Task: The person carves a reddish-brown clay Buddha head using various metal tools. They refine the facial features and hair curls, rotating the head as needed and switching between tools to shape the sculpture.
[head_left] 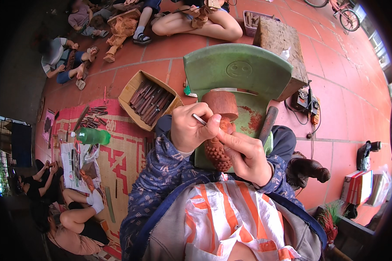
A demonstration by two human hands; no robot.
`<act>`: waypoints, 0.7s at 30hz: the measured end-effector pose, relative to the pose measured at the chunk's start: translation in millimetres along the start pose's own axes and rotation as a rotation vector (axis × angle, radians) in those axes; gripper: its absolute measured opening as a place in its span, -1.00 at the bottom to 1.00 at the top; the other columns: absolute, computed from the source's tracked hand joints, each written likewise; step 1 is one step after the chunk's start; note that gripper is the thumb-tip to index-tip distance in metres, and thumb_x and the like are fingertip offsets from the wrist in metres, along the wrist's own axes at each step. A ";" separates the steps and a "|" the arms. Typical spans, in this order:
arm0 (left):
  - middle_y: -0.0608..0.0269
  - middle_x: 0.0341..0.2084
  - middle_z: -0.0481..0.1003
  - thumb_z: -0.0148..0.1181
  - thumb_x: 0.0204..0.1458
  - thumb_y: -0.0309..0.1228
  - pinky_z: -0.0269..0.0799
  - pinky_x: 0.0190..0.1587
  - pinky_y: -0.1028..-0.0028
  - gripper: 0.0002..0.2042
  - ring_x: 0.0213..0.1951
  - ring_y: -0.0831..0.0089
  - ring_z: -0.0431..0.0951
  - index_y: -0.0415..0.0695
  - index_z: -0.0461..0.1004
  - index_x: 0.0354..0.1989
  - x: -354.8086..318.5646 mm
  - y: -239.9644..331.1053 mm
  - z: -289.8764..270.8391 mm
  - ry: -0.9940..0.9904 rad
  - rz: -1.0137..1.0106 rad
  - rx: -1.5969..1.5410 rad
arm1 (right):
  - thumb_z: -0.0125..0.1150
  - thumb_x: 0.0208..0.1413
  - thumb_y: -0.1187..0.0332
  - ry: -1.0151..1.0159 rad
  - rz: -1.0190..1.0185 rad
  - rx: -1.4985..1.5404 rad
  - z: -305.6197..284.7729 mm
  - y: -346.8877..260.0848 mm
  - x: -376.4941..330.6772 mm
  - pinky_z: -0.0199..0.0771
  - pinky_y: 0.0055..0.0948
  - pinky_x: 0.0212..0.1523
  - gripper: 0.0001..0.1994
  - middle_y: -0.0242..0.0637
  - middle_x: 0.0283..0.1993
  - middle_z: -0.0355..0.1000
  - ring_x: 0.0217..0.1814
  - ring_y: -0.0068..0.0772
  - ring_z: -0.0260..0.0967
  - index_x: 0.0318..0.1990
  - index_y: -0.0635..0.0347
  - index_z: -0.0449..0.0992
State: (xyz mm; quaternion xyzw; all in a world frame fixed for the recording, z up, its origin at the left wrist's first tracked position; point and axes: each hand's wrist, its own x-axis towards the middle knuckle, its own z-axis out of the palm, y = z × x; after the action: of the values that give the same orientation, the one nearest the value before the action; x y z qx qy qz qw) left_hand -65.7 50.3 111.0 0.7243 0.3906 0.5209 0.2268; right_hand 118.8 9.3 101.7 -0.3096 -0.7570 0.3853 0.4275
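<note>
In my lap, against the front of a green plastic chair [237,63], lies a reddish-brown wood carving [217,153] covered in small round bumps. My left hand [190,126] is closed, its thumb and fingers pinching a slim metal chisel [199,119] above the carving. My right hand [247,155] has curled fingers, with the index finger reaching the chisel's lower end beside the left thumb. How the chisel's tip meets the wood is hidden by the fingers. Just beyond, a round wooden block [221,104] rests on the chair seat.
A mallet-like dark wooden tool [269,124] and red shavings [251,119] lie on the seat. To the left stand a cardboard box [172,106] of chisels and a green bottle [93,136]. A wooden block [283,52], power strip [314,114] and dark carving [307,169] are rightward. Other people sit nearby.
</note>
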 end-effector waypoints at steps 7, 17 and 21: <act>0.25 -0.77 0.33 0.24 0.08 -0.30 0.23 -0.65 0.42 -0.65 -0.73 0.35 0.35 -0.19 0.33 -0.67 -1.9 -7.0 1.9 0.074 0.113 0.102 | 0.08 -0.02 0.68 0.082 0.034 0.028 14.1 7.1 -1.7 0.35 -0.40 -0.44 -0.49 -0.20 -0.55 0.33 -0.54 -0.32 0.33 0.16 0.18 0.44; 0.30 -0.77 0.29 0.23 0.04 0.00 0.20 -0.65 0.44 -0.57 -0.74 0.40 0.33 -0.20 0.48 -0.34 -3.5 -8.1 8.0 0.110 0.261 0.066 | 0.09 0.11 0.55 0.098 0.237 0.356 19.0 3.9 -9.6 0.42 -0.54 -0.29 -0.50 -0.21 -0.37 0.49 -0.37 -0.48 0.44 0.26 0.31 0.28; 0.26 -0.61 0.42 0.11 -0.19 0.39 0.41 -0.49 0.40 0.03 -0.61 0.36 0.46 -0.24 0.13 0.30 -8.6 3.5 2.4 -0.131 0.237 0.158 | 0.17 0.12 0.42 0.235 0.210 0.761 8.4 5.6 -2.4 0.39 -0.61 -0.29 -0.40 -0.28 -0.34 0.44 -0.36 -0.61 0.38 0.29 0.38 0.11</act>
State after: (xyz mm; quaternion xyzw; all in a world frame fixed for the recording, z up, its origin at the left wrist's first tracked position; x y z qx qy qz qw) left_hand -63.5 41.5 107.8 0.8134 0.3264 0.4634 0.1312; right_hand 113.2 7.5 93.2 -0.2467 -0.4708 0.6413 0.5533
